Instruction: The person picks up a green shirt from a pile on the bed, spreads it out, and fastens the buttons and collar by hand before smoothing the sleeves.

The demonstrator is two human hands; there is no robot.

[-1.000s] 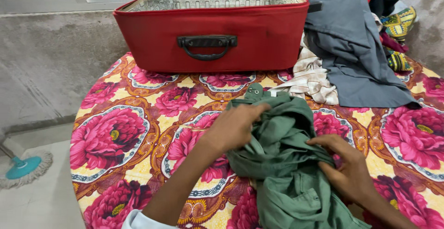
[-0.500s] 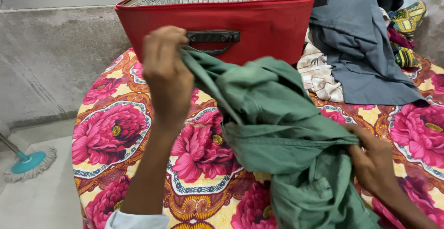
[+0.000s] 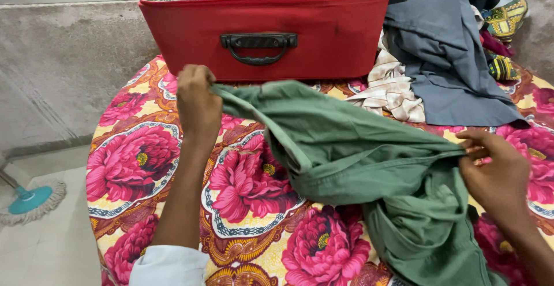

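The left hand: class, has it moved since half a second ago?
Yes. The left hand, gripping the green garment, has dropped from level with the red suitcase's handle to below its base.

Home bedroom: open suitcase [image 3: 271,29], clothes pile [image 3: 450,49]

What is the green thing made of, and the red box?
The green garment, held by the left hand and right hand, looks like matte woven cloth, maybe cotton: it creases and shows stitched seams. The red suitcase seems fabric-covered, with a dark, probably plastic handle.
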